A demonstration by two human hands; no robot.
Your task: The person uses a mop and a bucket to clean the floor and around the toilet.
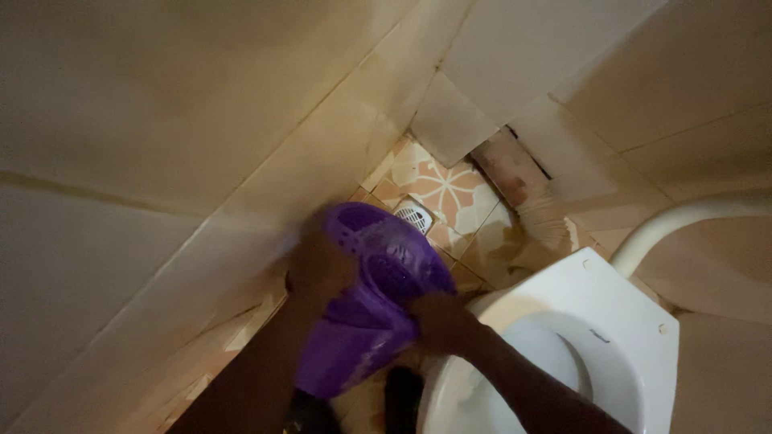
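The white toilet bowl [563, 354] stands at the lower right. Just beside it, above the patterned floor tiles [450, 193], is the purple plastic basket [378, 289], tilted and blurred. The left hand [318, 265] grasps its rim; the right hand [442, 321] grips its lower side.

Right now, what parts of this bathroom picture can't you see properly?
- Purple plastic basket: blurred in the head view, so its exact shape is unclear.
- Left hand and right hand: dark and blurred; fingers can't be told apart.
- Toilet: cut off by the bottom edge.
- White pipe: runs off the right edge.
- Dark things under the basket: too dim to identify.
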